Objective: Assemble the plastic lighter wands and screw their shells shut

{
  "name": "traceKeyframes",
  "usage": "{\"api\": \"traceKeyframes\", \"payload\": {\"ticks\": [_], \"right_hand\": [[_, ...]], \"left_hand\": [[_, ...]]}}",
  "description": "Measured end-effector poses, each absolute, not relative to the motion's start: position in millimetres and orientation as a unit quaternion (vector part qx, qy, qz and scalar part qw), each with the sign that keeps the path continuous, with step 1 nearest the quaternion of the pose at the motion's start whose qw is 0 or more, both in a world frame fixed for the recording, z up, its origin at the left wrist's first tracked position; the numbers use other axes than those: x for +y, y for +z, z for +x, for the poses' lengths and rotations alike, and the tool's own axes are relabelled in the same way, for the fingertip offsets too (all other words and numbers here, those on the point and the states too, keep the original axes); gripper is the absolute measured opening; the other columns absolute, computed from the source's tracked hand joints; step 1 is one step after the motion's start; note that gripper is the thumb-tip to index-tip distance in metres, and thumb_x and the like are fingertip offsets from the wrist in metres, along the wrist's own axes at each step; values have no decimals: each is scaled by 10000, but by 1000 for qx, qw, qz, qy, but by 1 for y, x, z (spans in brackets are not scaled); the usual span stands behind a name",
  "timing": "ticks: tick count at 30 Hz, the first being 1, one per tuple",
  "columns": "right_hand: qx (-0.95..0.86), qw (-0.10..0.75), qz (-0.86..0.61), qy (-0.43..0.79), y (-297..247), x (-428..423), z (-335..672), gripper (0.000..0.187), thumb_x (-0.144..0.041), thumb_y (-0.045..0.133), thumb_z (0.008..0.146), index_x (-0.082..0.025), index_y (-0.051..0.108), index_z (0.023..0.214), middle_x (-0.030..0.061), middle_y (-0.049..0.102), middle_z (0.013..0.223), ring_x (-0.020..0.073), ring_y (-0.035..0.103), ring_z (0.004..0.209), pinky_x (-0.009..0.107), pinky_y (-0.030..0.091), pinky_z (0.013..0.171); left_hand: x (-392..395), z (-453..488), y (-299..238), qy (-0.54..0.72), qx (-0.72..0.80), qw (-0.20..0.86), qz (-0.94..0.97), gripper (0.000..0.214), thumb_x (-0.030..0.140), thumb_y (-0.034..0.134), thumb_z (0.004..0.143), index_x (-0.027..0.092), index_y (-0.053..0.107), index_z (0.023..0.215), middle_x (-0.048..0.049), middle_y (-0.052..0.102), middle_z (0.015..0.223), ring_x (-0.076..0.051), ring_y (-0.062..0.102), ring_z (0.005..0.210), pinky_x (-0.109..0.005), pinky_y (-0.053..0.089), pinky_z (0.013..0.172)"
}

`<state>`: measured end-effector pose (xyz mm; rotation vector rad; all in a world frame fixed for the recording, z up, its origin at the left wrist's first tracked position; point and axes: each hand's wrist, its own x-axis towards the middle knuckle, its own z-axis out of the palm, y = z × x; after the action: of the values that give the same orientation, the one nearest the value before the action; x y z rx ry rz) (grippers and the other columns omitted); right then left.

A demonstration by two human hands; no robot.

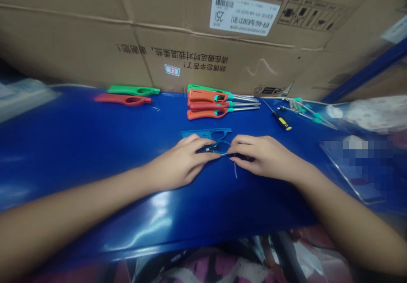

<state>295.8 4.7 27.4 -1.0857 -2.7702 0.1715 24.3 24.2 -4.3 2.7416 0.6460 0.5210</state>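
My left hand (187,160) closes its fingers round a blue lighter casing half (226,144), with small dark and metallic parts showing between thumb and fingers. At the front end of that casing, my right hand (263,155) pinches something small that its fingers hide. A thin pale tube (235,170) hangs below the right fingertips. Just beyond my hands lies another blue casing half (206,134) with a trigger opening. Both hands are low over the blue table (127,215).
Several assembled lighters (208,114) lie behind my hands. Green (127,90) and red (122,100) casings sit left, near small screws (155,108). A screwdriver (281,120) and loose rod parts (307,113) are right. A cardboard box (95,41) stands along the back.
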Motion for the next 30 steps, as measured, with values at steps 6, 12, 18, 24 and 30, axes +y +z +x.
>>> {"api": "traceKeyframes", "payload": {"ticks": [6,12,18,24,30], "right_hand": [[-928,78,-360,50,27,5,296,182,-273,561,977,-236,671,1118,29,680,1106,149,678,842,256,439,657],[-929,72,-361,43,29,3,295,188,-262,547,980,-232,669,1121,41,686,1098,144,669,816,250,419,629],[-928,75,-362,40,28,4,296,197,-274,555,979,-247,676,1132,34,677,1112,142,670,825,253,426,639],[-928,77,-363,39,27,4,296,207,-269,552,980,-246,677,1143,28,679,1114,143,674,836,251,424,636],[-927,83,-363,47,28,3,295,197,-261,558,977,-244,690,1122,39,690,1099,135,667,814,238,426,645]], "left_hand": [[25,24,-5,187,222,139,947,390,166,451,998,230,629,1339,-144,558,1380,-287,529,1194,-489,476,1023],[25,24,-5,186,221,141,947,390,168,447,998,227,629,1337,-143,557,1384,-291,523,1202,-494,475,1027],[24,24,-6,187,223,145,946,385,171,450,999,228,629,1335,-139,561,1382,-290,519,1213,-499,471,1034],[24,24,-5,182,228,145,946,384,178,442,1003,230,630,1335,-131,557,1385,-289,512,1219,-493,468,1041],[24,25,-5,185,224,143,946,384,171,442,1001,221,636,1328,-144,563,1376,-291,526,1194,-493,480,1021]]}}
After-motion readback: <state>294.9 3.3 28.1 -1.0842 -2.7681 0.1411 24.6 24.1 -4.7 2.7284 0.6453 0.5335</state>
